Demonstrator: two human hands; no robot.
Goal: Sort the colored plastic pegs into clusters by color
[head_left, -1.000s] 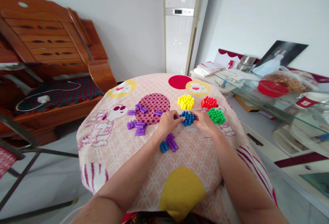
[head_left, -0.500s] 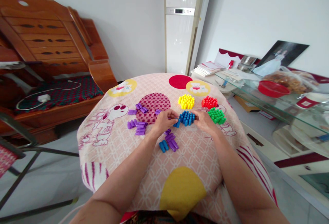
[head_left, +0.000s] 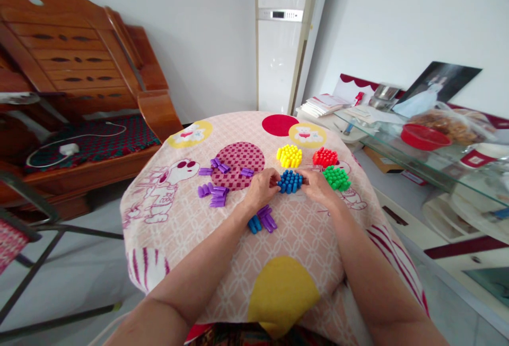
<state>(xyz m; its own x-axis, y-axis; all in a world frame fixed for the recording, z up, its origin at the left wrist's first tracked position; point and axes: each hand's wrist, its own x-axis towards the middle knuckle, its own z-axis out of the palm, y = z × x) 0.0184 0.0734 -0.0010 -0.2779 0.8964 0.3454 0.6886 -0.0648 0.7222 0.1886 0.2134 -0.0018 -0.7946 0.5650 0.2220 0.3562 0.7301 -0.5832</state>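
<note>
A tight cluster of upright blue plastic pegs (head_left: 290,182) stands between my hands. My left hand (head_left: 262,188) is closed, its curled fingertips at the cluster's left edge; any single piece in them is hidden. On the opposite side, my right hand (head_left: 317,186) has its bent fingers pressed to the cluster's right edge. Beyond stand upright groups of yellow pegs (head_left: 289,156), red pegs (head_left: 325,157) and green pegs (head_left: 336,178). Purple pieces (head_left: 218,196) lie on their sides to the left. By my left wrist are more purple pieces (head_left: 268,219) and a blue piece (head_left: 254,224), partly covered.
A patterned cloth (head_left: 191,250) covers the round table. To the left are a wooden bench (head_left: 79,65) and a metal-legged folding seat (head_left: 40,256). On the right, a glass shelf (head_left: 397,150) holds a red bowl (head_left: 424,137). A white cabinet-like unit (head_left: 277,65) stands behind.
My left hand has moved slightly right, against the blue cluster. The blue piece seen at its fingertips no longer shows apart from the cluster. My right hand has stayed nearly in place.
</note>
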